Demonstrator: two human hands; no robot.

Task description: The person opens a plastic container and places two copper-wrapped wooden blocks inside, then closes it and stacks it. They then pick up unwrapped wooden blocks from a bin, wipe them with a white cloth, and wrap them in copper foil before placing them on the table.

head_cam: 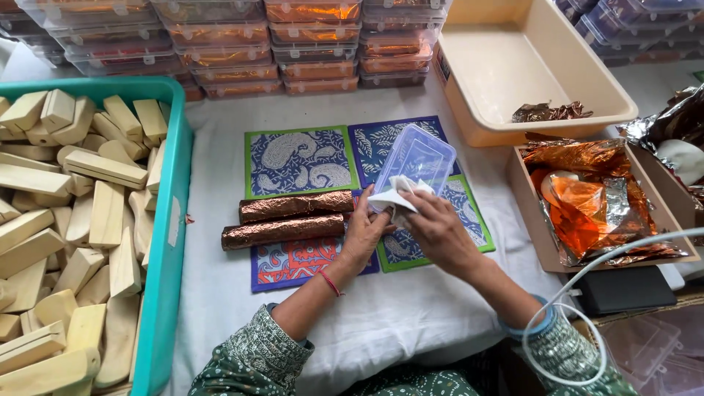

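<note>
My left hand (364,236) and my right hand (438,233) meet over the patterned mats, both gripping a crumpled white cloth (394,195) that is pressed against a clear plastic box (418,158). The box is tilted, its far end raised. Which hand steadies the box I cannot tell. Just left of my left hand lie two copper-foil-wrapped rolls (293,218) side by side on the mats.
A teal crate (170,242) full of several wooden blocks stands at the left. Several printed mats (297,161) cover a white cloth. A beige tub (469,110) and a cardboard box of orange foil (587,198) are at right. Stacked clear boxes (293,44) line the back.
</note>
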